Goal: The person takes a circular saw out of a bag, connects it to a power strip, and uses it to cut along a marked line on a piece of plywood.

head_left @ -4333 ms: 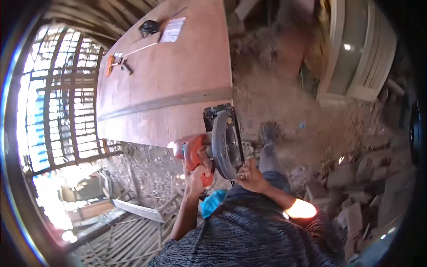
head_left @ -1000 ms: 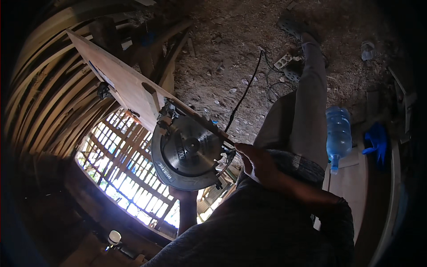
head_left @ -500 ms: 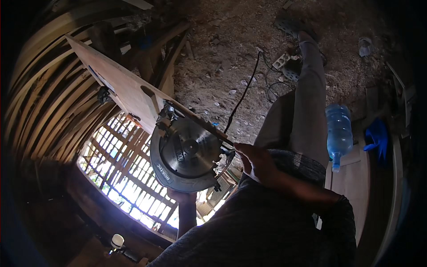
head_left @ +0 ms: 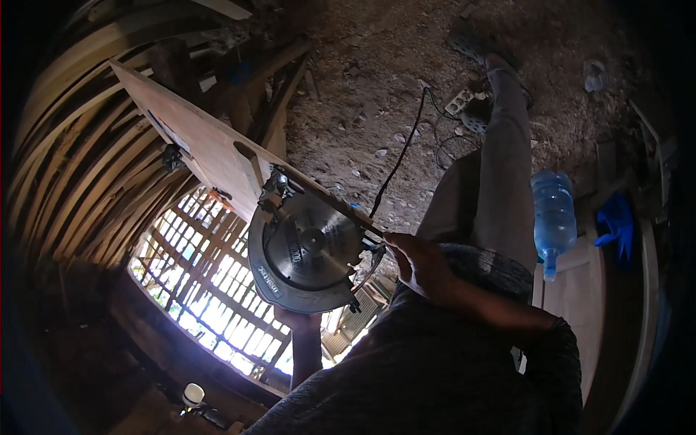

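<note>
A circular saw [head_left: 299, 279] with a round steel blade [head_left: 337, 243] sits against a long wooden board [head_left: 206, 134], its blade side toward me. The board slants from the upper left down to the middle and has a rounded slot in it. My left hand [head_left: 296, 319] comes up from below and grips the saw's underside; its fingers are mostly hidden behind the grey guard. With thumb and fingers, my right hand [head_left: 424, 268] pinches the board's near end, just right of the blade.
Curved timber slats [head_left: 80, 174] line the left side beside a bright lattice opening [head_left: 217, 290]. A black cord [head_left: 399, 170] crosses the dirt floor near a power strip [head_left: 458, 101]. At right are a blue water bottle [head_left: 554, 214], a blue cloth-like thing [head_left: 615, 225] and a pale panel [head_left: 573, 297].
The saw and board have shifted very slightly to the right in the picture, along with the background. Both hands keep their hold.
</note>
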A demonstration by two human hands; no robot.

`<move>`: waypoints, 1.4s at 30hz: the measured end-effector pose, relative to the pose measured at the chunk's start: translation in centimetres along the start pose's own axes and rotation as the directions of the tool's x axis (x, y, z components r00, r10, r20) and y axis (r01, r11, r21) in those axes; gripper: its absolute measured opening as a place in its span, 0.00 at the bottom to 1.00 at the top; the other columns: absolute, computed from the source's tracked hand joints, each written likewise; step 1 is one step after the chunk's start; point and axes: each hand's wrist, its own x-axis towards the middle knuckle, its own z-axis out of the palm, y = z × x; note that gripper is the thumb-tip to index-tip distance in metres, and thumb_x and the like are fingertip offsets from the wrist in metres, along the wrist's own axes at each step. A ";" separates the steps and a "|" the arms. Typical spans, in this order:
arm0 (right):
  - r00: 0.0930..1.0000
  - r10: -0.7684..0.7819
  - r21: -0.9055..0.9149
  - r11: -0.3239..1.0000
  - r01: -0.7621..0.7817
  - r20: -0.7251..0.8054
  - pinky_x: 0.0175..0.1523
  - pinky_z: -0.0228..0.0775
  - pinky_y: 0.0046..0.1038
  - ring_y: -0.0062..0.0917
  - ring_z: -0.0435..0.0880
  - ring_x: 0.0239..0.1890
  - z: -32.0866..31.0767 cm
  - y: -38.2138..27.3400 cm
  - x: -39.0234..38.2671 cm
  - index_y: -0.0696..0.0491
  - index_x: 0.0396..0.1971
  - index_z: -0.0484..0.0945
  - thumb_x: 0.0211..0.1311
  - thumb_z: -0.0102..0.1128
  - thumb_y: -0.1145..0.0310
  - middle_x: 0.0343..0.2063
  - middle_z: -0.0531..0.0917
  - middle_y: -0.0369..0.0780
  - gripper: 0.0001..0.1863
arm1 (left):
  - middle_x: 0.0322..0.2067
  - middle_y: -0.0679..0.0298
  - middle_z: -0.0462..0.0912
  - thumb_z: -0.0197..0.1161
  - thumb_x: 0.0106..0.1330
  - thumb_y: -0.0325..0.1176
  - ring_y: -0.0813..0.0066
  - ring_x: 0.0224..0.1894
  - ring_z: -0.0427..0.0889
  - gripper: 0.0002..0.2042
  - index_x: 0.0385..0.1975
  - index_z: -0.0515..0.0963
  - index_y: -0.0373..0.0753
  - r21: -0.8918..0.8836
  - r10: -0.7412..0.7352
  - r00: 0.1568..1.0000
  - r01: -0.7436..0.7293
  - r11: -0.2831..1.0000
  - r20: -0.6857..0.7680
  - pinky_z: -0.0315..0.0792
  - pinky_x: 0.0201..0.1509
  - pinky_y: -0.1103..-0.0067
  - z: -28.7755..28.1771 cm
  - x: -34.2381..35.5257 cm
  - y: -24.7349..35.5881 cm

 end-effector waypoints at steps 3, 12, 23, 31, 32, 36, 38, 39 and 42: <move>0.998 0.056 -0.003 0.998 -0.056 0.011 0.33 0.79 0.35 0.40 0.88 0.28 -0.6 -0.9 0.7 0.56 0.53 0.78 0.57 0.67 0.85 0.31 0.87 0.49 0.22 | 0.60 0.45 0.79 0.40 0.76 0.42 0.52 0.58 0.83 0.26 0.65 0.69 0.28 0.037 -0.003 0.999 0.001 0.999 0.051 0.82 0.62 0.62 0.9 -0.3 0.2; 1.000 -0.016 -0.016 1.000 0.016 -0.020 0.33 0.73 0.35 0.34 0.80 0.25 -0.6 -1.4 1.1 0.59 0.58 0.76 0.56 0.65 0.81 0.22 0.78 0.41 0.26 | 0.60 0.44 0.78 0.40 0.76 0.44 0.48 0.58 0.83 0.28 0.65 0.68 0.28 -0.034 -0.059 0.994 0.062 0.997 0.087 0.82 0.61 0.57 -2.5 0.6 0.4; 1.000 0.001 -0.005 1.000 -0.001 -0.009 0.30 0.70 0.34 0.30 0.78 0.21 -0.7 -1.7 1.2 0.58 0.59 0.74 0.63 0.60 0.78 0.20 0.77 0.39 0.23 | 0.61 0.46 0.77 0.39 0.74 0.47 0.50 0.60 0.81 0.31 0.66 0.68 0.29 0.205 0.035 0.996 -0.018 0.979 -0.079 0.78 0.64 0.57 -2.1 0.8 -0.7; 0.999 0.000 -0.006 1.000 0.000 -0.045 0.28 0.69 0.32 0.27 0.77 0.20 -0.2 -1.4 1.2 0.57 0.59 0.74 0.57 0.64 0.81 0.20 0.76 0.38 0.26 | 0.61 0.46 0.77 0.38 0.75 0.48 0.49 0.61 0.80 0.31 0.66 0.68 0.30 0.519 0.219 0.976 -0.187 0.834 0.000 0.77 0.66 0.56 -3.5 0.5 -2.0; 0.999 -0.005 -0.017 1.000 0.004 -0.044 0.28 0.69 0.31 0.27 0.77 0.20 -0.3 -1.6 1.3 0.57 0.59 0.74 0.56 0.65 0.81 0.20 0.76 0.38 0.27 | 0.61 0.46 0.77 0.38 0.75 0.48 0.49 0.62 0.79 0.31 0.66 0.68 0.30 0.510 0.204 0.977 -0.204 0.835 0.057 0.77 0.65 0.56 -3.6 0.6 -2.1; 0.997 0.064 -0.024 0.998 -0.065 -0.041 0.34 0.79 0.36 0.40 0.87 0.31 -0.4 -2.1 1.1 0.58 0.51 0.79 0.59 0.66 0.82 0.33 0.86 0.48 0.18 | 0.62 0.46 0.76 0.41 0.75 0.49 0.50 0.63 0.78 0.30 0.66 0.67 0.30 0.526 0.190 0.966 -0.256 0.811 0.177 0.76 0.67 0.57 -3.8 0.8 -1.5; 0.995 0.097 -0.033 0.995 -0.098 -0.031 0.37 0.81 0.37 0.43 0.90 0.35 -0.4 -2.1 0.9 0.58 0.49 0.81 0.60 0.66 0.82 0.37 0.88 0.49 0.16 | 0.63 0.47 0.76 0.43 0.75 0.48 0.51 0.64 0.78 0.30 0.67 0.67 0.30 0.539 0.219 0.963 -0.271 0.798 0.158 0.74 0.68 0.58 -2.6 0.9 -2.1; 0.996 0.082 -0.058 0.995 -0.084 -0.037 0.39 0.81 0.38 0.44 0.90 0.37 -0.4 -2.0 0.8 0.57 0.48 0.81 0.60 0.66 0.82 0.38 0.88 0.50 0.16 | 0.63 0.47 0.76 0.44 0.74 0.47 0.52 0.64 0.78 0.30 0.67 0.67 0.30 0.347 0.159 0.986 -0.168 0.923 0.056 0.74 0.69 0.58 -1.8 0.8 -2.0; 0.996 0.032 -0.167 0.985 -0.045 -0.079 0.42 0.81 0.38 0.45 0.89 0.39 -0.5 -2.7 0.8 0.56 0.46 0.83 0.58 0.67 0.81 0.40 0.88 0.49 0.15 | 0.59 0.49 0.78 0.49 0.69 0.41 0.56 0.61 0.80 0.27 0.63 0.69 0.29 0.091 0.060 0.997 -0.055 0.994 -0.051 0.76 0.66 0.64 2.9 -0.3 -1.5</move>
